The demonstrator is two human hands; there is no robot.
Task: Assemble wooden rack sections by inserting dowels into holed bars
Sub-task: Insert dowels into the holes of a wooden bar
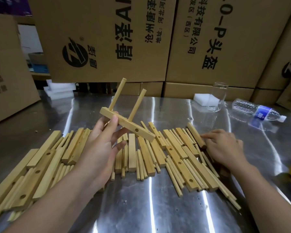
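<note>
Left hand raised, fingers curled in a grip; right hand low, palm down

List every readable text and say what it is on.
"唐泽AH", sideways: left box
"沧州唐泽", sideways: left box
"科技有限公司", sideways: right box
"-0-P头盔", sideways: right box
Bottle label: too blurred to read
Far-left box print: too blurred to read

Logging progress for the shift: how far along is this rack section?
Done: two round wooden dowels seated in the pale holed wooden bar. In hand: left hand grips that bar; right hand touches loose dowels on the shiny metal table. Left: one visible empty hole, plus the loose bars.
</note>
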